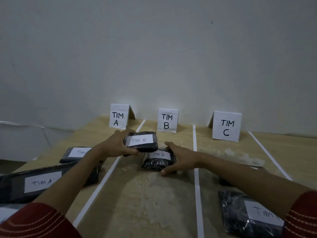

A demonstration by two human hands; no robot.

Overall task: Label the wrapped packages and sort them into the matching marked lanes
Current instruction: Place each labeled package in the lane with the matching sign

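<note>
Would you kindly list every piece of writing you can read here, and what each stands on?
"TIM A": left card.
"TIM B": middle card.
"TIM C": right card.
"Tim B": held package, in the left hand.
"Tim B": middle package, gripped by the right hand.
"Tim A": long left package.
"Tim", rest hidden: small left package.
"Tim", rest hidden: near-right package.

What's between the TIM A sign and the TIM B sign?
Only a strip of white tape marking the lane edge lies between the TIM A sign and the TIM B sign, as the head view shows.
</note>
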